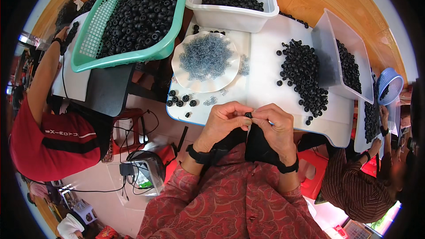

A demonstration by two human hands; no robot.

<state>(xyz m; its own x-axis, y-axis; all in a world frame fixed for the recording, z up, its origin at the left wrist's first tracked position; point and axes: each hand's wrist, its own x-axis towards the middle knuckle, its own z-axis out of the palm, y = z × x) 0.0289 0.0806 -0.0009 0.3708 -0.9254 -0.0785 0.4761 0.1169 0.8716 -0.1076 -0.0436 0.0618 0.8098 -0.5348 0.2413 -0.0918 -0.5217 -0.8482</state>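
My left hand (225,123) and my right hand (276,128) meet above the table's front edge, fingertips pinched together. Between them is a small black round part (248,115), mostly covered by the fingers. Left of my hands, several loose black round parts with holes (179,103) lie on the white table (265,93). A few small clear rings (210,101) lie near them. Behind my left hand stands a white wavy-rimmed plate (183,79) heaped with clear rings (206,55). To the right spreads a pile of black round parts (303,68).
A green basket (166,49) full of black parts stands back left, with a white tub (232,17) beside it. A clear bin (327,57) tilts at the right. Co-workers sit left, in a red shirt (55,139), and right, in a striped top (358,186). Cables (128,168) hang at lower left.
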